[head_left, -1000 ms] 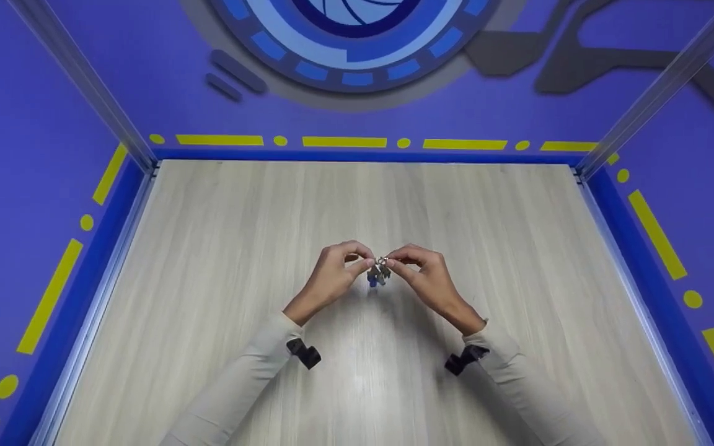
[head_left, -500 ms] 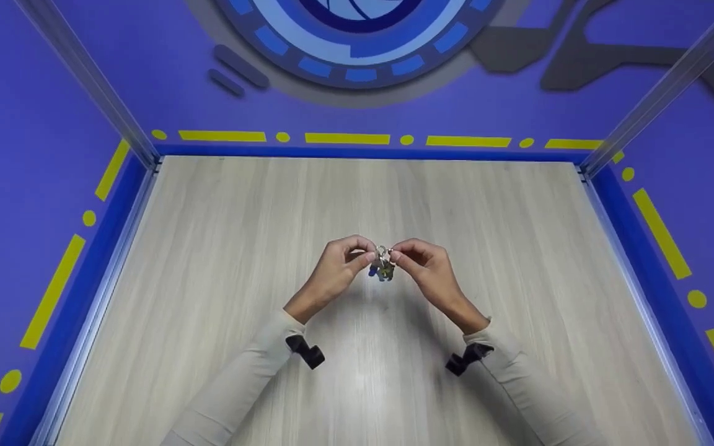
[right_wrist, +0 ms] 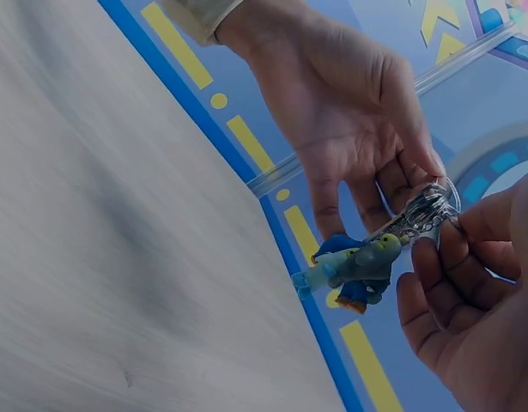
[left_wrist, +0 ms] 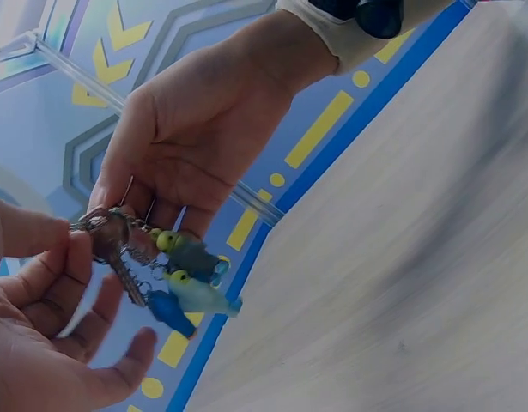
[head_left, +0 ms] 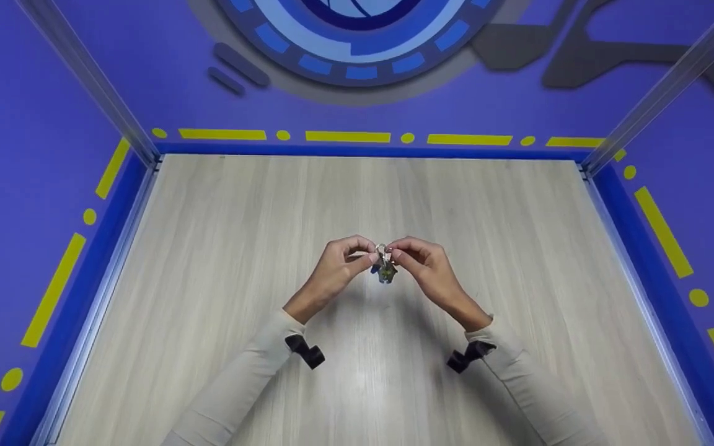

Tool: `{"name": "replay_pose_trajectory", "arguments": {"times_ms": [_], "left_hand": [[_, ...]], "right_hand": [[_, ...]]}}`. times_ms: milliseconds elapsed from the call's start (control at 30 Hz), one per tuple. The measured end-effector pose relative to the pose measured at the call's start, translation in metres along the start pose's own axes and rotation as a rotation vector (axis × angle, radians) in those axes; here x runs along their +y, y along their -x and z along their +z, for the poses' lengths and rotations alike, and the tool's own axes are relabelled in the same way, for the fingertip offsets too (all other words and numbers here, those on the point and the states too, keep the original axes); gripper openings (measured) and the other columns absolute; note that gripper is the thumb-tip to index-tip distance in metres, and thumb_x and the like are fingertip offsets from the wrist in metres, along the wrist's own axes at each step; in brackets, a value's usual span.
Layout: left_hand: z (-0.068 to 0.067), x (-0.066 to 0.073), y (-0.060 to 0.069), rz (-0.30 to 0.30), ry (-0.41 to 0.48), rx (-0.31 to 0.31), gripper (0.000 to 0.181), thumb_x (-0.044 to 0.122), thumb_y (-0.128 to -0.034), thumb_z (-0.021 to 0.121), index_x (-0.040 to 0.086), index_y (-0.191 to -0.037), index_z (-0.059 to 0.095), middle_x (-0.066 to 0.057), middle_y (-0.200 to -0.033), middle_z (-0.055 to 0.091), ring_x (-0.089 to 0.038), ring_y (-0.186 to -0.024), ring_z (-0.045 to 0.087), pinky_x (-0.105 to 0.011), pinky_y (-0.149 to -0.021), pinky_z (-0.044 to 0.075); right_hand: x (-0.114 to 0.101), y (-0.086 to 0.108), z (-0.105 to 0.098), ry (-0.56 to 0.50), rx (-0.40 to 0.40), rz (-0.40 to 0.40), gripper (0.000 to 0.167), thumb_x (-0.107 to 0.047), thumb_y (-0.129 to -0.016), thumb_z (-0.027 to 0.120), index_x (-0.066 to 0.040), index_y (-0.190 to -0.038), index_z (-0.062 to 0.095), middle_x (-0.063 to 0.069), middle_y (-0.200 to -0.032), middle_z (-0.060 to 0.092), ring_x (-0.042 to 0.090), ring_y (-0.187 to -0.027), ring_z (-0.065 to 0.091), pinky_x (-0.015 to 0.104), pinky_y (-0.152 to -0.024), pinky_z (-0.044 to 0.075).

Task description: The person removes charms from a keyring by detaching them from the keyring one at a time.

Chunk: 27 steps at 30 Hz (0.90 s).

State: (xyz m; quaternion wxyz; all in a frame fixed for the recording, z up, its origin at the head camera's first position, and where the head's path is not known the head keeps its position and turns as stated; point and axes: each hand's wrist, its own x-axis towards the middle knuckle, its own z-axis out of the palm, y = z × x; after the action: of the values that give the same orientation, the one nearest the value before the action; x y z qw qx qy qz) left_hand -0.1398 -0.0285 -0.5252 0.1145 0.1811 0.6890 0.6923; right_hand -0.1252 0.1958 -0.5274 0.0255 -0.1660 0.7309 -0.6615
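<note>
On my left, the blue wall (head_left: pixel 22 155) carries printed yellow bars and dots rather than letters. My left sleeve (head_left: pixel 233 378) is beige, with a black wrist piece (head_left: pixel 305 353) at its cuff. The fingers of my left hand (head_left: pixel 332 266) are nearly closed, thumb and forefinger pinching the silvery metal rings (right_wrist: pixel 431 206). That bunch hangs between my two hands, above the pale wood-grain surface (head_left: pixel 208 248). From it dangle a key (left_wrist: pixel 130 279) and small bird-like figures: a blue one (left_wrist: pixel 167 311), a pale teal one (left_wrist: pixel 202 296) and a dark grey-green one (left_wrist: pixel 195 257). Any lettering on the key is too blurred to read. The fingers of my right hand (head_left: pixel 425 266) pinch the bunch from its other side, thumb against forefinger. Farther right comes my right sleeve (head_left: pixel 530 384), beige as well.
</note>
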Motion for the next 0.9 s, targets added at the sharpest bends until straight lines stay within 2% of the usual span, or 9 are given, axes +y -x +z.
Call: {"name": "replay_pose_trajectory", "arguments": {"times_ms": [133, 267, 500, 633, 733, 900], "left_hand": [[-0.003, 0.002, -0.001, -0.04, 0.001, -0.02, 0.011, 0.012, -0.1018, 0.071, 0.001, -0.105, 0.074, -0.006, -0.108, 0.073, -0.023, -0.11, 0.068, -0.041, -0.101, 0.057], [-0.005, 0.005, -0.001, -0.051, -0.038, -0.041, 0.016, 0.012, -0.1022, 0.074, 0.0, -0.113, 0.075, -0.009, -0.11, 0.074, -0.023, -0.106, 0.069, -0.04, -0.101, 0.057], [0.001, 0.003, -0.001, -0.028, -0.114, -0.064, 0.013, 0.009, -0.1042, 0.073, 0.004, -0.115, 0.079, -0.008, -0.112, 0.078, -0.019, -0.106, 0.073, -0.043, -0.103, 0.058], [0.003, 0.001, 0.0, -0.018, -0.105, -0.096, 0.019, 0.012, -0.1069, 0.071, 0.003, -0.122, 0.079, -0.01, -0.12, 0.079, -0.02, -0.112, 0.074, -0.044, -0.105, 0.058], [0.002, 0.001, 0.0, -0.002, -0.087, -0.109, 0.019, 0.012, -0.1059, 0.071, 0.002, -0.119, 0.08, -0.008, -0.118, 0.08, -0.021, -0.112, 0.074, -0.048, -0.106, 0.058], [0.006, -0.001, 0.001, 0.023, -0.124, -0.094, 0.012, 0.01, -0.1027, 0.077, 0.003, -0.111, 0.083, -0.006, -0.109, 0.081, -0.018, -0.106, 0.074, -0.053, -0.104, 0.058]], "right_hand": [[-0.005, 0.001, -0.002, 0.038, -0.024, -0.025, 0.019, -0.003, -0.111, 0.063, 0.012, -0.118, 0.073, 0.019, -0.112, 0.074, 0.022, -0.1, 0.071, 0.034, -0.092, 0.061], [-0.008, 0.0, -0.003, 0.058, -0.048, -0.049, 0.019, -0.006, -0.112, 0.063, 0.008, -0.118, 0.075, 0.022, -0.112, 0.073, 0.027, -0.102, 0.07, 0.031, -0.093, 0.059], [-0.009, 0.001, -0.003, 0.083, -0.072, -0.037, 0.018, -0.009, -0.112, 0.065, 0.001, -0.118, 0.078, 0.015, -0.11, 0.076, 0.022, -0.099, 0.071, 0.027, -0.089, 0.059], [-0.013, 0.001, -0.004, 0.099, -0.07, -0.047, 0.017, -0.01, -0.111, 0.067, 0.0, -0.116, 0.079, 0.013, -0.109, 0.077, 0.024, -0.1, 0.074, 0.029, -0.09, 0.061], [-0.017, 0.0, -0.004, 0.096, -0.054, -0.053, 0.015, -0.009, -0.11, 0.069, -0.001, -0.114, 0.08, 0.013, -0.108, 0.078, 0.024, -0.101, 0.075, 0.03, -0.093, 0.061], [-0.017, 0.001, -0.005, 0.14, -0.016, -0.058, 0.013, -0.009, -0.108, 0.072, -0.002, -0.112, 0.082, 0.01, -0.106, 0.079, 0.022, -0.099, 0.075, 0.029, -0.093, 0.06]]}}
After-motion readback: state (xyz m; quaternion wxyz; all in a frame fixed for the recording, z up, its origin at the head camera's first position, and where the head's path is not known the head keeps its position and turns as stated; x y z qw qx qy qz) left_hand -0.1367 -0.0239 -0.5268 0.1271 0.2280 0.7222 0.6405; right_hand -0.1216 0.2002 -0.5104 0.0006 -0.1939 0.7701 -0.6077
